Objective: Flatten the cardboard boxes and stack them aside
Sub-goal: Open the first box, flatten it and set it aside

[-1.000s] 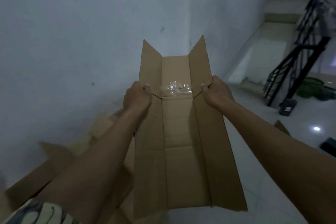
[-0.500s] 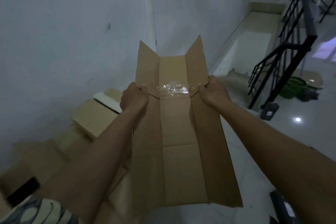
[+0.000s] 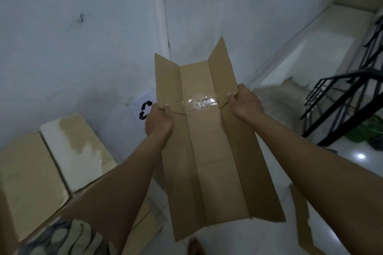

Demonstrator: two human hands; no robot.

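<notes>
I hold an opened-out brown cardboard box [image 3: 209,151] in front of me, above the floor, its long panels folded slightly upward like a trough. A strip of clear tape [image 3: 200,102] crosses its middle panel. My left hand [image 3: 158,119] grips the left edge of the box, thumb on top. My right hand [image 3: 245,102] grips the right edge at the same height. A stack of flattened cardboard [image 3: 41,163] lies on the floor at the lower left, against the wall.
A white wall stands straight ahead. A white sheet with a black recycling mark [image 3: 146,109] leans at the wall's foot. A black stair railing [image 3: 339,97] and a green tub [image 3: 366,130] are at right. A cardboard scrap [image 3: 300,209] lies on the glossy floor.
My view has swung left and down toward the stack of flattened cardboard. Both hands keep the same grip on the box, which has tilted a little to the left.
</notes>
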